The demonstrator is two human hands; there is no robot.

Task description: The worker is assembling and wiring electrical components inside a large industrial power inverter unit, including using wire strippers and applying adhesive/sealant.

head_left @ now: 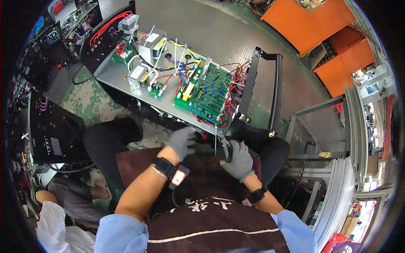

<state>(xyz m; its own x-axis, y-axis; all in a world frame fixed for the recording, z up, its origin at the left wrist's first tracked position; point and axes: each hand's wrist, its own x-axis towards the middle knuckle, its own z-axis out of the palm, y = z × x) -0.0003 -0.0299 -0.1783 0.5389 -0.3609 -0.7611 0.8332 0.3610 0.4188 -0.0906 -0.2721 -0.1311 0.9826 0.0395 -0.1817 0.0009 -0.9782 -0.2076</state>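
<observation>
While the right hand (239, 160), in a grey glove, is closed around the dark handle of a small hand tool (228, 148), the tip of this tool points up toward the near edge of a grey metal chassis plate (110, 69), close to the corner where red wires (205, 122) hang down. What kind of tool it is I cannot tell, because the fingers cover most of it. The left hand (183, 141), also in a grey glove, has its fingers bent and rests at the same near edge of the plate, a little to the left of the tool; if it really grips something there is not visible. A thin pale rod or wire (215, 143) stands upright between the two hands. Both wrists wear black straps, and from the left one hangs a small tag (179, 177) with a red and white face. On the plate, just above the hands, lies a large green circuit board (206, 92) with many small parts, and beside it a smaller green board (157, 88). Farther up stand grey box-shaped transformers (151, 44), joined by blue, yellow, white and red cables. A black frame with a handle (276, 84) rises at the right end of the plate. The person wears a dark brown apron (215, 219) over light blue sleeves. At the upper right stand orange cabinets (312, 25), well apart from the work.
</observation>
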